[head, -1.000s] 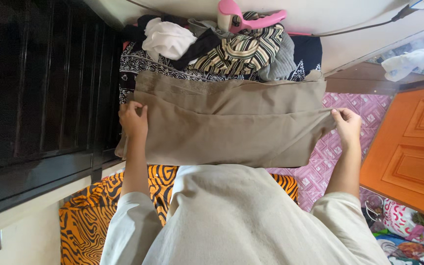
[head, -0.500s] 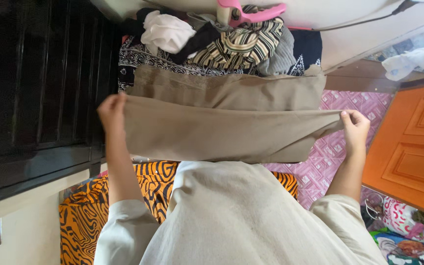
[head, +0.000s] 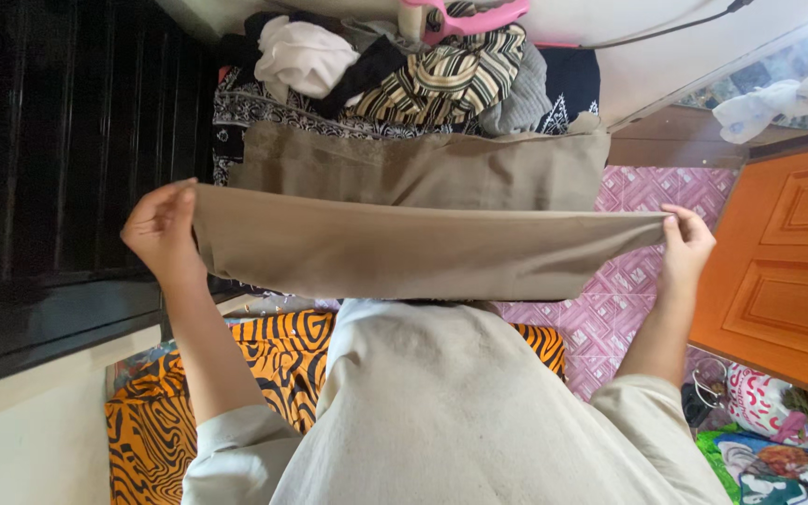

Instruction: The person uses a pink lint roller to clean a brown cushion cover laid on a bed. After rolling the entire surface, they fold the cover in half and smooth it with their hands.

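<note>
I hold a tan cloth garment (head: 404, 248) stretched wide in front of my chest. My left hand (head: 163, 229) pinches its left end and my right hand (head: 686, 245) pinches its right end. The near fold is lifted off the surface, while the far part of the garment (head: 423, 168) still lies flat on the patterned surface behind it. My cream-coloured top (head: 441, 411) fills the lower middle of the view.
A heap of clothes (head: 404, 70) with a striped piece and a white piece lies beyond the garment, under a pink iron (head: 465, 11). Dark wooden furniture (head: 58, 168) stands at left, an orange door (head: 787, 262) at right, and an orange tiger-striped cloth (head: 236, 374) below.
Both hands have lifted the near fold of the tan garment and pulled it wider; my left hand moved left and up, my right hand slightly right.
</note>
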